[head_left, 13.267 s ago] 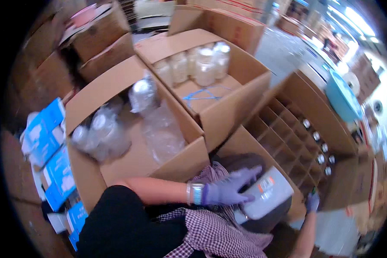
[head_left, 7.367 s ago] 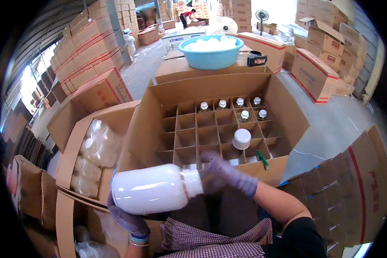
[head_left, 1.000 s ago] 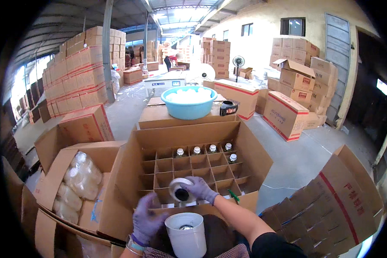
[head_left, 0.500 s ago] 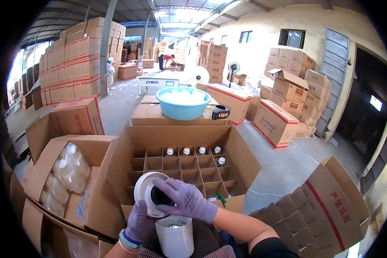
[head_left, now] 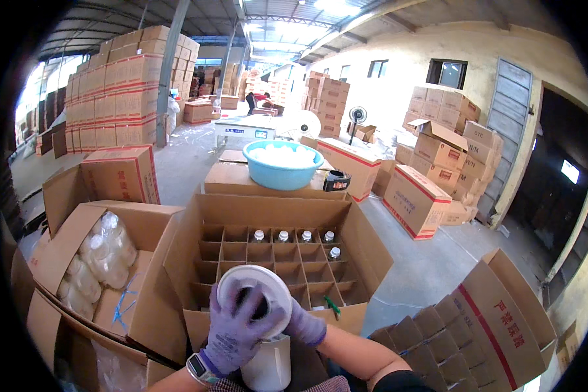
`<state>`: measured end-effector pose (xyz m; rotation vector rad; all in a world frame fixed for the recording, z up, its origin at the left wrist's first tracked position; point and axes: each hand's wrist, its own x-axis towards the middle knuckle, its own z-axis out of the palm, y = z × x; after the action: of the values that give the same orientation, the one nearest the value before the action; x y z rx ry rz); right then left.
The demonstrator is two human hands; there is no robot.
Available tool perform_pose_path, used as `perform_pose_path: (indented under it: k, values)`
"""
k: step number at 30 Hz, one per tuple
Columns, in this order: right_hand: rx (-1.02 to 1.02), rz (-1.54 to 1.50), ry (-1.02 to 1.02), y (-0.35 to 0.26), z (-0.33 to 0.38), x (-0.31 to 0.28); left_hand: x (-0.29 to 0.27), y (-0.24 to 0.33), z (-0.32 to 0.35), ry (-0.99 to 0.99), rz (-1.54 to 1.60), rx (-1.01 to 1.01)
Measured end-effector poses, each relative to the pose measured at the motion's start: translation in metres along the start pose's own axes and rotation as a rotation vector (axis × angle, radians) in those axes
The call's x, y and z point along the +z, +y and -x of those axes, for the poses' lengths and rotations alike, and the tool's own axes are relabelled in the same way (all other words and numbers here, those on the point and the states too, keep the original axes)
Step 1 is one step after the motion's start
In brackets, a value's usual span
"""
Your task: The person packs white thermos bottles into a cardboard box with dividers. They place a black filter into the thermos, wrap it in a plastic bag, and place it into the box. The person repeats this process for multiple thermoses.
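Observation:
Both of my hands wear purple gloves and hold a white round piece (head_left: 278, 294), lid-like, with a dark round centre. My left hand (head_left: 232, 333) lies across its face, the fingers bent over the dark centre. My right hand (head_left: 305, 325) is closed at its right edge, with its fingertips partly hidden behind it. Just below stands a white cylindrical container (head_left: 268, 367), its top partly covered by the hands and the round piece. Ahead is an open carton (head_left: 274, 212) with cardboard dividers. Several clear bottles with white caps (head_left: 306, 236) stand in its far right cells.
Left, an open carton (head_left: 153, 307) holds translucent plastic bottles (head_left: 108, 258). Beyond the divided carton, a blue basin (head_left: 282, 176) of white pieces and a dark cup-like object (head_left: 336, 181) sit on cardboard. A divider-filled carton (head_left: 493, 326) leans at right. Behind are stacked boxes and another person (head_left: 258, 101).
My left hand has moved from the round piece's lower edge onto its face. My right hand has shifted from the dark centre to the right edge. The piece has moved slightly right.

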<state>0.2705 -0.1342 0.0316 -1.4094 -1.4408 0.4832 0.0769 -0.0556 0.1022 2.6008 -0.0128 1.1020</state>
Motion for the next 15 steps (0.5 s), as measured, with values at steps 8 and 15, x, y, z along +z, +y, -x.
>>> perform_pose_path:
  k: [8, 15]
  values:
    - [-0.012, 0.035, 0.292, -0.056, -0.007, 0.008, 0.011, 0.004, 0.008, 0.120, 0.666, -0.332]
    - [0.544, 0.129, -0.123, -0.040, -0.006, -0.045, 0.018, -0.047, 0.039, 0.069, 0.690, -0.329]
